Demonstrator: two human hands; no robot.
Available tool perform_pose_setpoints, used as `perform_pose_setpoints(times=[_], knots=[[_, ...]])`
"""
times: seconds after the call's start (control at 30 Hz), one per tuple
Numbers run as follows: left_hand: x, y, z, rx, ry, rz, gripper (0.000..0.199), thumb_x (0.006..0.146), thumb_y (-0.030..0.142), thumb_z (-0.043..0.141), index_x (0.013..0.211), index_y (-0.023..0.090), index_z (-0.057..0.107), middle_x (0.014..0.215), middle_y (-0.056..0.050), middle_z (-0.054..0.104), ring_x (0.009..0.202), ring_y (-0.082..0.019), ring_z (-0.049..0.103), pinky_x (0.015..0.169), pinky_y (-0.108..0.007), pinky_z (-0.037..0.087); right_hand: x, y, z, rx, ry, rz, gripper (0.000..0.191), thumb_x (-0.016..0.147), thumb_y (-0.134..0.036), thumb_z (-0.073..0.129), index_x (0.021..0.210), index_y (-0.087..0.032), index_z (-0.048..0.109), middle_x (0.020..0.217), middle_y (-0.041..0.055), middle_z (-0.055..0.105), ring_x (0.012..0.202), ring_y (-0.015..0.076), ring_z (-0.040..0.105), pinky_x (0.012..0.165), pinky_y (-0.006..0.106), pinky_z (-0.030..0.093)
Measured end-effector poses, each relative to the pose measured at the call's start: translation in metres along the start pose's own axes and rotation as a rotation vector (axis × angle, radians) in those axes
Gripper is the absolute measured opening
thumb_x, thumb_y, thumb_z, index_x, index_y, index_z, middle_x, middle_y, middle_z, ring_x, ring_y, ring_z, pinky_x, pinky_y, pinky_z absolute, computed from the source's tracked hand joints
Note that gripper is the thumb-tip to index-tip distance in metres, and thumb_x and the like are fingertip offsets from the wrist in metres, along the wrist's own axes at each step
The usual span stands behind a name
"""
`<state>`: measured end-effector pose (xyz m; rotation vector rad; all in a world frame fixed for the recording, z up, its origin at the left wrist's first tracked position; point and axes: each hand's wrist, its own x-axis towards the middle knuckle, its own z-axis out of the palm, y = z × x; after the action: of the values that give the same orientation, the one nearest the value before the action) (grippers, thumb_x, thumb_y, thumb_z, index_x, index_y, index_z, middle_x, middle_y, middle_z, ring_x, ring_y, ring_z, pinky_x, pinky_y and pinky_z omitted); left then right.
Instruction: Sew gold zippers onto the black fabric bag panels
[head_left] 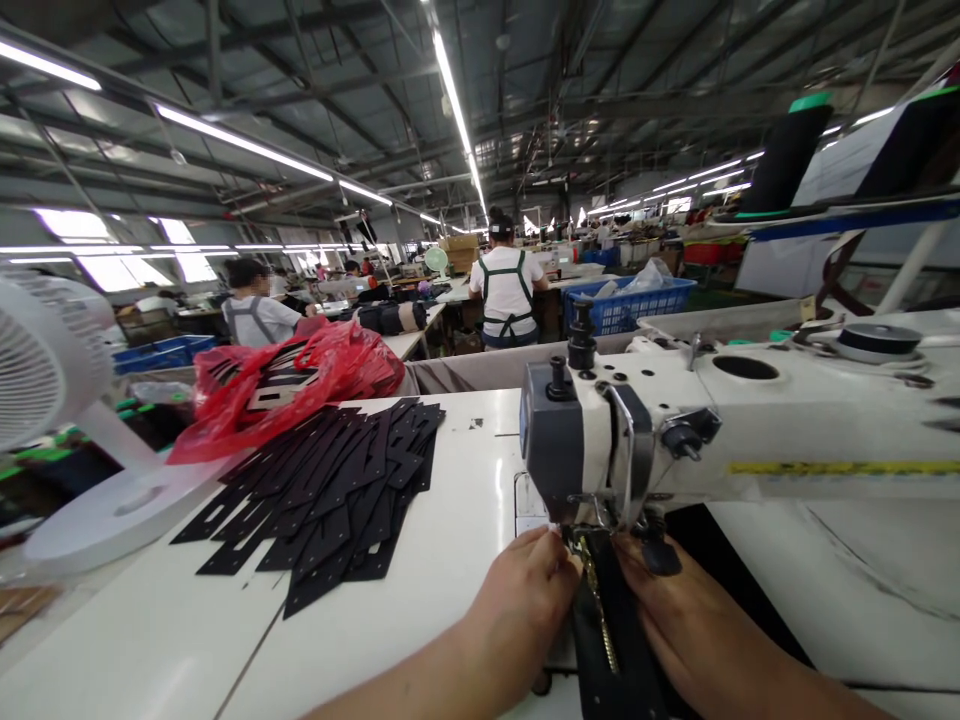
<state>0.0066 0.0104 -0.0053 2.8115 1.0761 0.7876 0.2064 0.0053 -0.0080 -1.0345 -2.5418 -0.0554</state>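
Under the needle of a white and grey sewing machine [559,440] lies a black strip of material [626,640] with a gold-toothed zipper [604,625] along it. My left hand [529,590] is closed at the strip's left edge, close beside the presser foot, thumb and fingers pinched together. On the other side, my right hand [686,610] grips the strip's right edge; its fingertips are partly hidden behind the machine's foot parts. A larger black piece [727,570] shows beyond my right wrist. To the left, a pile of black cut pieces with slots and small holes [345,490] covers part of the white table [420,640].
A red plastic bag [300,380] with more pieces sits behind the pile. A white fan [67,380] stands at far left. Thread cones [787,160] rise at upper right. Ahead, a blue crate [630,305] stands near a seated co-worker [506,285]; another person [259,305] sits further left.
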Motion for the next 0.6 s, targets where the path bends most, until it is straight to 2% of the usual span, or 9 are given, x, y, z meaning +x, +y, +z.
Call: perform_pose_setpoints(times=[0.17,0.3,0.4,0.5,0.6], knots=[[0.000,-0.004,0.002,-0.002,0.022,0.025,0.023,0.095,0.021,0.039,0.093,0.013,0.061,0.091,-0.009,0.061,0.087,-0.021,0.057,0.083,-0.034,0.050,0.004,0.000,-0.005,0.060,0.040,0.068,0.042,0.085,-0.009,0.038,0.124,-0.018,0.052,0.118,0.0127,0.058,0.112,0.0227,0.054,0.093,0.040,0.046],[-0.003,-0.003,-0.003,-0.012,-0.025,0.034,0.018,0.088,0.015,0.044,0.097,0.011,0.060,0.101,-0.012,0.060,0.100,-0.024,0.055,0.095,-0.039,0.044,0.007,-0.003,-0.010,0.151,0.056,0.141,0.026,0.076,-0.020,0.057,0.102,-0.017,0.063,0.106,0.0120,0.061,0.100,0.0243,0.058,0.084,0.036,0.049],[-0.005,0.000,-0.010,-0.056,-0.085,0.022,0.030,0.079,0.015,0.050,0.107,0.009,0.057,0.106,-0.015,0.058,0.106,-0.027,0.052,0.103,-0.044,0.037,0.014,-0.005,-0.015,0.254,0.004,0.100,0.021,0.070,-0.021,0.063,0.091,-0.018,0.062,0.100,0.0092,0.063,0.096,0.0238,0.058,0.082,0.032,0.048],[-0.006,0.003,-0.013,-0.095,-0.098,-0.021,0.036,0.074,0.014,0.050,0.108,0.007,0.057,0.107,-0.016,0.057,0.108,-0.028,0.051,0.105,-0.045,0.034,0.021,-0.005,-0.020,0.314,-0.046,0.048,0.010,0.075,-0.016,0.055,0.084,-0.019,0.059,0.088,0.0055,0.065,0.086,0.0194,0.061,0.074,0.026,0.048],[-0.009,0.006,-0.010,-0.096,-0.061,-0.038,0.037,0.073,0.014,0.050,0.108,0.008,0.057,0.107,-0.015,0.057,0.107,-0.028,0.050,0.104,-0.044,0.035,0.024,-0.006,-0.020,0.303,-0.044,0.044,0.012,0.079,-0.013,0.046,0.079,-0.019,0.056,0.079,0.0043,0.064,0.076,0.0173,0.062,0.068,0.025,0.047]])
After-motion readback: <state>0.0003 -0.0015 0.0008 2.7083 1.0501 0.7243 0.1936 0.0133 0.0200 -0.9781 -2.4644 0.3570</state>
